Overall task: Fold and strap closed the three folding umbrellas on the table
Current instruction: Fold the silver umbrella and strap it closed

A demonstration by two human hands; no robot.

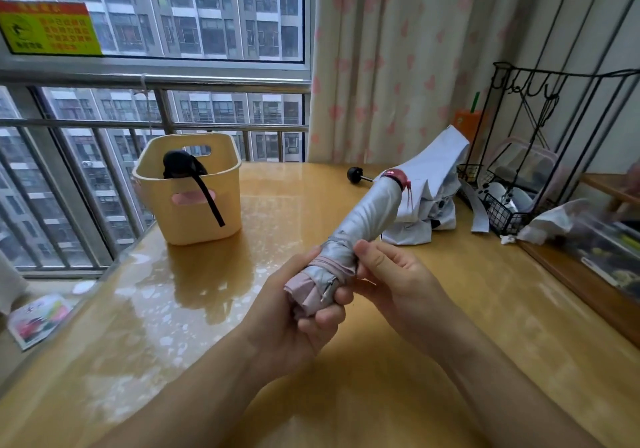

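Umbrella (360, 225), silver and rolled, is pointing toward one o'clock above the table (173, 309); the left hand (294, 312) is clenching its canopy end while the right hand (391, 274) is pinching the pink strap (332, 263). Loosening either grip is likely letting the folds spring open. At eleven o'clock, the basket (188, 212) is holding a black umbrella (183, 165); a white one (429, 187) is lying unfolded at one o'clock

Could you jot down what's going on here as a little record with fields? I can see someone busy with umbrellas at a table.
setting: wooden table by a window
in hand: silver umbrella, rolled, pink strap around it
left hand: grips the umbrella's lower end
right hand: fingertips at the strap
still loose: pale umbrella, unfolded heap on the table, black handle sticking out
put away: black umbrella, upright in the yellow basket, strap hanging over the rim
nearby: black wire rack at the right
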